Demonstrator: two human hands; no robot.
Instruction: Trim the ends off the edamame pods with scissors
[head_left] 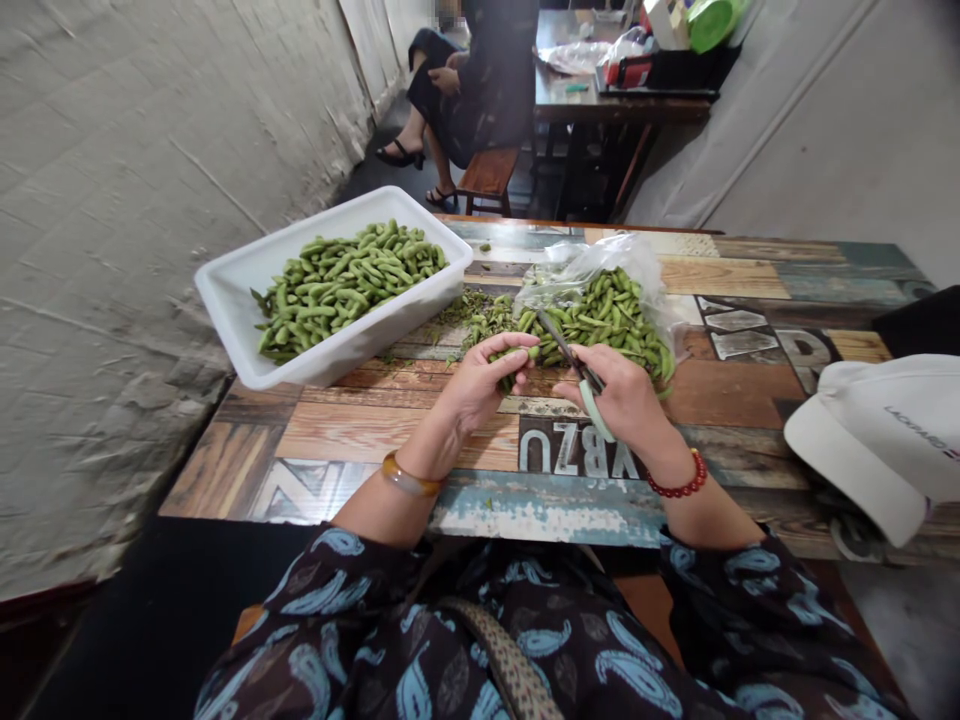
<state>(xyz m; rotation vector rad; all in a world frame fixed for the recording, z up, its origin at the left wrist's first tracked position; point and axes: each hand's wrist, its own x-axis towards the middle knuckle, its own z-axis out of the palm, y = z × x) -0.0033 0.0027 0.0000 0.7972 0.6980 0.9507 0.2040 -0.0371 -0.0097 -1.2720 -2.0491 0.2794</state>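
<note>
Head cam: L hand [480, 383], fingertips tight on pod [533, 353]; R hand [621, 392], fingers snug round scissors [595, 411], nr bagged pods [615, 318].

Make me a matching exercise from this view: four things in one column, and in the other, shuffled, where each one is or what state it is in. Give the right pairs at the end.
Things
1. Scissors
2. Tub
3. Cap
4. Bangle

Place or state
A. Round the left wrist
B. Heaped with green pods
C. In the fingers of the right hand
D. At the right-hand side of the table

Right pairs: 1-C, 2-B, 3-D, 4-A
</note>
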